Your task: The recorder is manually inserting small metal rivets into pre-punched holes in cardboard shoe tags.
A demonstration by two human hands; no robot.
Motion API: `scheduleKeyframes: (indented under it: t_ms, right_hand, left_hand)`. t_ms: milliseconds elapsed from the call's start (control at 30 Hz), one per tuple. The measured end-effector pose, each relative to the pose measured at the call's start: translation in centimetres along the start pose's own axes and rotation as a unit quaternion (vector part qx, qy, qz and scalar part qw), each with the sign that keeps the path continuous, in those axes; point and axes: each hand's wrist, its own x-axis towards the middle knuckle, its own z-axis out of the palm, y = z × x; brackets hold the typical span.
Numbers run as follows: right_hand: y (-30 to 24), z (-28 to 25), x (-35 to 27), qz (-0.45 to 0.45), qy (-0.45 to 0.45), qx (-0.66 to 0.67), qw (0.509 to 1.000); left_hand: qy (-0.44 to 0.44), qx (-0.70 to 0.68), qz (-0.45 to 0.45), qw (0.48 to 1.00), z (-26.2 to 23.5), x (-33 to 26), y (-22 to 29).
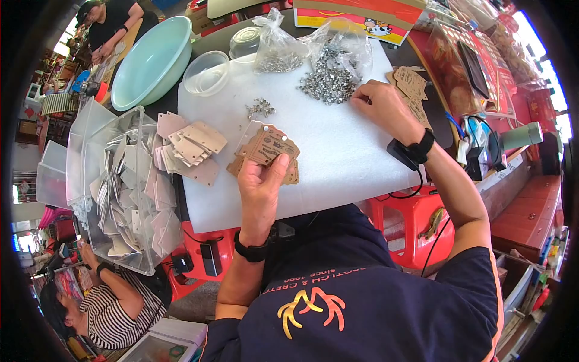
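My left hand (260,184) holds a brown cardboard tag (267,146) over a small stack of the same tags on the white foam sheet (338,151). My right hand (382,107) reaches to the edge of a heap of small metal clips (327,80) at the far side of the sheet, fingertips pinched at the pile. A few loose clips (260,108) lie nearer the middle. A black device is strapped to each wrist.
A fan of pale tags (190,151) lies left of the sheet beside a clear bin of bagged tags (123,193). Behind it are a mint bowl (151,60), clear tubs (206,72), bags of clips (274,45) and more brown tags (410,84). Other people sit far left and lower left.
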Motion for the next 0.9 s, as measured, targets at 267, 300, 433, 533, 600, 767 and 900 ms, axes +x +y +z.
scheduleKeyframes:
  t_ms: [267,300,433,533,600,767,900]
  right_hand:
    - [0.3,0.7,0.7,0.036,-0.010,-0.067,0.997]
    - [0.2,0.7,0.7,0.035,-0.010,-0.066,0.997]
    - [0.1,0.0,0.0,-0.037,0.010,-0.120,0.992]
    - [-0.8,-0.8,-1.4,-0.098,-0.021,-0.132,0.986]
    - [-2.1,-1.2,-2.6,-0.140,-0.073,-0.155,0.975]
    - [-2.5,-0.9,-3.9,-0.155,-0.103,-0.139,0.973]
    - [-2.2,-0.9,-3.8,-0.112,-0.093,-0.104,0.984]
  left_hand:
    - [0.014,0.004,-0.010,1.000,-0.2,-0.2,0.2]
    - [0.015,0.005,-0.010,1.000,-0.3,-0.2,0.2]
    - [0.024,0.002,-0.007,1.000,-0.4,-0.2,0.4]
    - [0.033,-0.002,-0.013,0.999,-0.7,-0.2,0.4]
    - [0.031,-0.007,-0.017,0.999,-0.7,-0.1,0.5]
    - [0.026,-0.015,-0.022,0.999,-0.6,0.0,0.5]
    - [0.009,-0.024,-0.028,0.999,-0.3,0.1,0.7]
